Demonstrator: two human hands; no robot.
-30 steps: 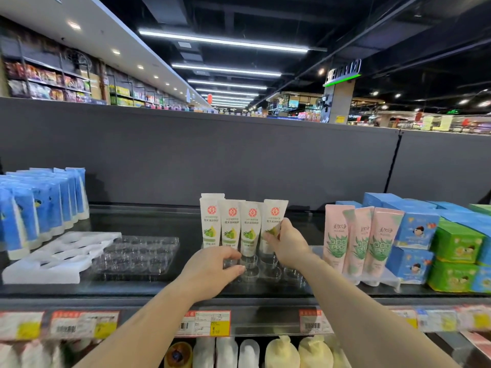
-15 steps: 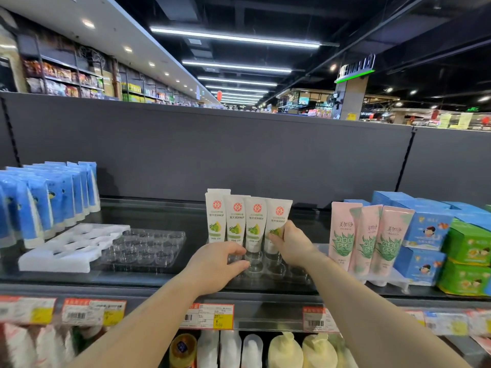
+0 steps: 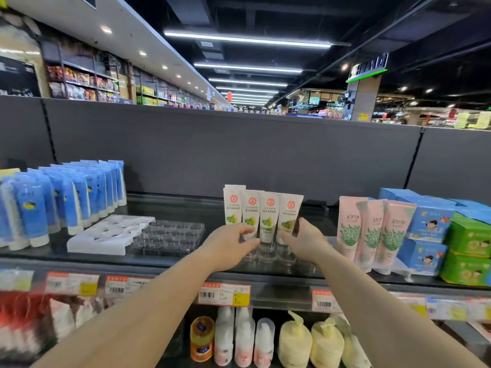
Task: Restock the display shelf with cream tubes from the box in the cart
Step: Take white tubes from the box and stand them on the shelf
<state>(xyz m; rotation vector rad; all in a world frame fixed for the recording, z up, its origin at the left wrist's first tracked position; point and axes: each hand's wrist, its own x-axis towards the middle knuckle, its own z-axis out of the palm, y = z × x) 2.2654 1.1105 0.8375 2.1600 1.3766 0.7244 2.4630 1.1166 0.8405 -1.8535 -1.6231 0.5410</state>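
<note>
While four white cream tubes (image 3: pixel 261 215) stand in the clear holder tray (image 3: pixel 268 257) on the shelf (image 3: pixel 170 264), most sockets look unfilled — left hand (image 3: pixel 228 247) and right hand (image 3: pixel 305 244) flank them, fingers loosely curled, grip unclear.

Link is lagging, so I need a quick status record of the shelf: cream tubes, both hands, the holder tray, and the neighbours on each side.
cream tubes: four white tubes upright in a row, rear of the clear tray
clear tray: front sockets unfilled
left hand: fingers at the base of the left tubes
right hand: at the rightmost tube's base
grip: cannot tell for either hand
left neighbours: blue tubes, two spare trays
right neighbours: pink tubes
</note>
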